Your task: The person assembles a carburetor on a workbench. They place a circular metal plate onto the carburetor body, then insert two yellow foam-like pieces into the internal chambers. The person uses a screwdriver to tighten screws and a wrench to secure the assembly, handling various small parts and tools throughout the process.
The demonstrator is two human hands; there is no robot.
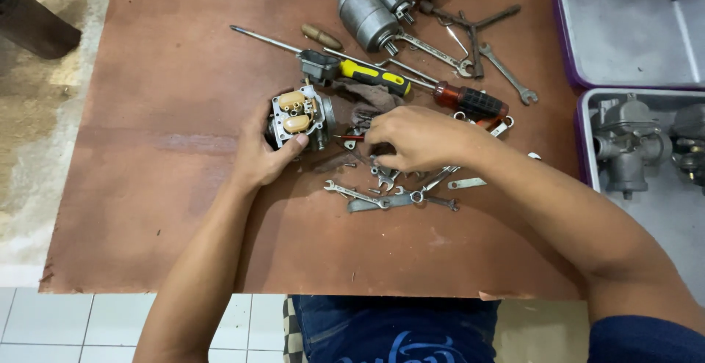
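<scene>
- The left hand (261, 154) is wrapped around a carburetor (299, 118) and holds it on the brown counter (169, 187), thumb across its near edge; the part's open side faces up, showing two tan floats.
- The right hand (411, 139) sits just right of the carburetor, fingers curled together and pinching a thin tool with a red tip (351, 138) that points left toward the carburetor.
- A dark rag (367, 100) lies between the two hands, partly under the carburetor.
- Near the right hand, small spanners (382, 200) and loose screws are scattered on the counter.
- Far from the hands lie a long screwdriver with a wooden handle (283, 38), a yellow-and-black screwdriver (373, 77) and a red-and-black screwdriver (470, 102), side by side and slanted.
- Farther still, two grey cylindrical motors (371, 14) lie by more spanners (507, 73) and a cross-shaped wrench (471, 25).
- At the right edge, two grey trays with purple rims (580, 124) stand one beyond the other; the nearer one holds grey metal carburetor bodies (624, 146).
</scene>
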